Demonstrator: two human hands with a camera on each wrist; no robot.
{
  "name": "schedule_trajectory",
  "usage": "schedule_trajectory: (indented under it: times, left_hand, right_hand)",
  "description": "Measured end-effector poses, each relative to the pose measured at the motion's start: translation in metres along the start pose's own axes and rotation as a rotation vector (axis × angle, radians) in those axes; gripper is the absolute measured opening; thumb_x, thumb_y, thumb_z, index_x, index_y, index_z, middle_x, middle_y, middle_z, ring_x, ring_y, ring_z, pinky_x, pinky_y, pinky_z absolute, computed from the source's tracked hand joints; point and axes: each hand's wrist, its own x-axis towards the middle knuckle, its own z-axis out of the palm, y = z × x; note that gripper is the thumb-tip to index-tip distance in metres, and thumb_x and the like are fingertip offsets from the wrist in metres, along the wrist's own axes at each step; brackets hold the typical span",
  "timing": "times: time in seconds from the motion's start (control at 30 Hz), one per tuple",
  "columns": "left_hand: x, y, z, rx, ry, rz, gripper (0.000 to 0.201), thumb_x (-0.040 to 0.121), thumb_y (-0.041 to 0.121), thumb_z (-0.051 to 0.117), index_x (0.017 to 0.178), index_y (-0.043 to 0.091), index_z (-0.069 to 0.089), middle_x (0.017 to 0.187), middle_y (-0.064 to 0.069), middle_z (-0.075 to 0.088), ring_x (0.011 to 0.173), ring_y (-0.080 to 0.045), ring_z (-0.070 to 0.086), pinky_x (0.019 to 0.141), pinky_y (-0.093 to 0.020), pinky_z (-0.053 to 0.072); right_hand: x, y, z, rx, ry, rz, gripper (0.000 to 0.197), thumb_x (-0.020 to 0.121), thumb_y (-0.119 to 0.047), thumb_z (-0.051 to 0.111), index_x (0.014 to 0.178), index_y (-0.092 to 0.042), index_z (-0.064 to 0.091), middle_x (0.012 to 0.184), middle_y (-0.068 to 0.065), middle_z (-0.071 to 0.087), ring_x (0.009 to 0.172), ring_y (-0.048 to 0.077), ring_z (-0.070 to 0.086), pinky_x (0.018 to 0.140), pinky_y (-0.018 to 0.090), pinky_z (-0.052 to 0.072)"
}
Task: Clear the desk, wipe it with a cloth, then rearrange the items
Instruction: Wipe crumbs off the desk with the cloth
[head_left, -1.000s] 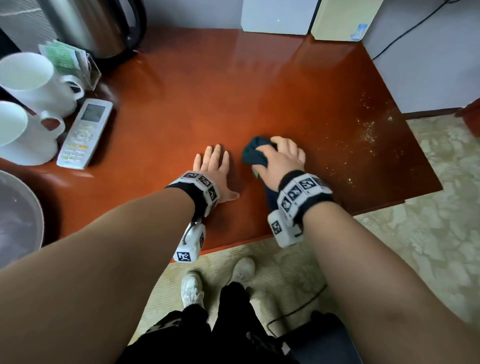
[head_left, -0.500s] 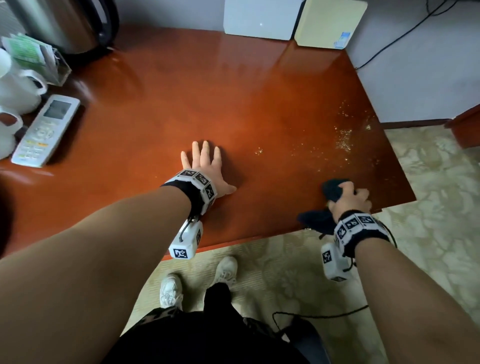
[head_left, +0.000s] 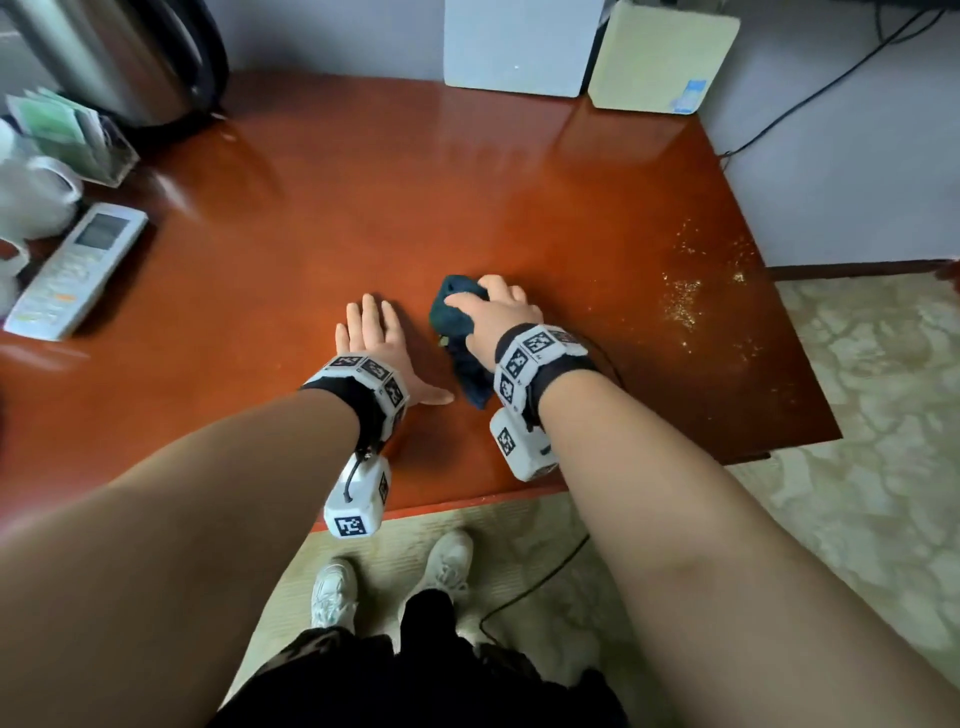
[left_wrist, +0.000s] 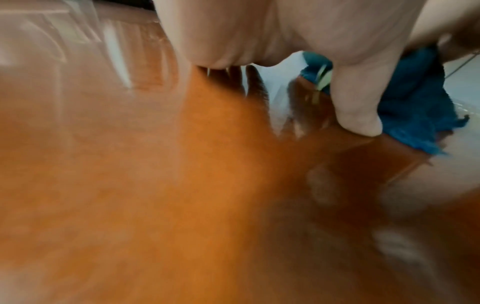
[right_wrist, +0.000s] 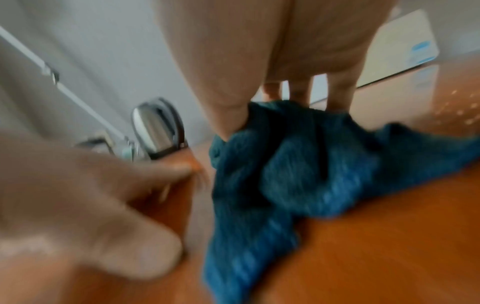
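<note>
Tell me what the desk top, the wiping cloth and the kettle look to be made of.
Desk: wood or wood veneer, reddish brown, glossy varnish, mirror-like reflections.
Cloth: dark blue soft fabric, probably terry or microfibre, with a nubby pile that bunches under the right hand.
Kettle: brushed metal body, likely stainless steel; the black handle looks plastic.

Dark blue cloth (head_left: 457, 332) bunched on glossy red-brown desk (head_left: 363, 218).

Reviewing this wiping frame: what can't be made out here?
- Desk under the blue cloth: covered by cloth and right hand, head view.
- Remote labels: too small.
- Kettle top: cut off by the edge.
- Left hand fingers: blurred, left wrist view.
</note>
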Motion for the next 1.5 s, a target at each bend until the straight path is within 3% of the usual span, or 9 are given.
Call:
schedule_trajectory:
  times: [0.17,0.5,0.77,0.93,1.0,1.1,1.2,1.3,1.5]
  left_hand:
    - [-0.001,0.009,-0.004,0.03,-0.012,-0.05,0.133,0.065,0.063,0.071,0.148,0.01,-0.018,0.155,-0.012,-0.024,0.144,-0.029,-0.022,0.118,-0.044,-0.008]
    - [0.003,0.063,-0.003,0.055,-0.048,0.036,0.123,0.072,0.059,0.068,0.149,0.013,-0.016,0.156,-0.011,-0.023,0.144,-0.028,-0.022,0.118,-0.046,-0.008]
    - [0.004,0.047,-0.01,-0.037,0.067,0.043,0.092,0.085,0.051,0.057,0.152,0.02,0.002,0.158,-0.005,-0.005,0.147,-0.024,-0.004,0.119,-0.039,0.007]
    - [0.003,0.001,-0.023,-0.083,0.148,-0.097,0.079,0.087,0.047,0.055,0.15,0.022,0.015,0.156,-0.006,0.004,0.146,-0.026,0.001,0.118,-0.042,0.012]
    - [0.001,-0.018,-0.023,-0.084,0.138,-0.129,0.078,0.087,0.049,0.054,0.149,0.022,0.014,0.157,-0.006,0.002,0.146,-0.026,-0.004,0.118,-0.042,0.008]
    - [-0.003,-0.038,-0.019,-0.091,0.122,-0.148,0.081,0.087,0.052,0.052,0.151,0.025,0.009,0.158,-0.005,-0.003,0.147,-0.025,-0.008,0.12,-0.04,0.004]
    - [-0.007,-0.047,-0.013,-0.047,0.087,-0.1,0.086,0.088,0.053,0.05,0.151,0.026,-0.001,0.159,-0.004,-0.012,0.146,-0.026,-0.013,0.119,-0.039,-0.002]
    - [-0.005,-0.052,-0.008,-0.011,0.07,-0.059,0.086,0.089,0.056,0.045,0.151,0.025,-0.006,0.158,-0.005,-0.018,0.146,-0.027,-0.017,0.119,-0.039,-0.006]
    - [-0.003,-0.062,0.003,0.039,0.088,0.001,0.079,0.093,0.057,0.033,0.15,0.025,-0.009,0.157,-0.005,-0.021,0.145,-0.027,-0.019,0.119,-0.04,-0.009]
  right_hand:
    - [-0.013,0.049,0.013,-0.085,0.13,0.113,0.057,0.087,-0.004,0.04,0.137,-0.032,0.036,0.146,0.011,0.024,0.129,0.033,0.028,0.106,0.038,0.026]
    - [-0.108,0.207,-0.021,0.262,0.124,0.868,0.043,0.093,-0.013,0.048,0.134,-0.018,0.037,0.138,0.019,0.03,0.115,0.041,0.047,0.091,0.041,0.042]
    - [-0.069,0.121,-0.067,0.538,0.416,0.193,0.038,0.082,0.005,0.051,0.116,-0.013,0.052,0.128,0.012,0.043,0.104,0.016,0.043,0.081,0.015,0.031]
    - [-0.063,0.088,-0.069,0.439,-0.172,0.056,0.009,0.086,-0.01,0.059,0.094,-0.014,0.054,0.128,0.006,0.04,0.126,0.023,0.037,0.095,0.024,0.026]
    - [-0.062,0.087,-0.058,0.365,-0.187,0.119,0.019,0.091,-0.032,0.055,0.084,-0.014,0.055,0.129,0.006,0.043,0.128,0.026,0.038,0.103,0.032,0.028]
    - [-0.055,0.078,-0.038,0.095,-0.025,0.183,0.039,0.085,-0.056,0.053,0.112,-0.029,0.052,0.139,0.005,0.037,0.132,0.029,0.033,0.108,0.041,0.03]
    - [-0.049,0.054,-0.006,-0.026,-0.212,0.127,0.076,0.083,-0.06,0.054,0.145,-0.035,0.018,0.157,0.003,0.009,0.146,0.03,0.004,0.117,0.048,0.016]
    - [-0.046,0.028,0.018,-0.056,-0.174,0.108,0.076,0.091,-0.045,0.05,0.15,-0.029,0.005,0.159,0.006,-0.003,0.147,0.028,-0.001,0.117,0.042,0.012]
    - [-0.041,-0.018,0.04,-0.166,-0.106,-0.385,0.067,0.095,-0.021,0.046,0.151,-0.018,0.009,0.159,0.0,0.009,0.147,0.017,0.008,0.116,0.031,0.01]
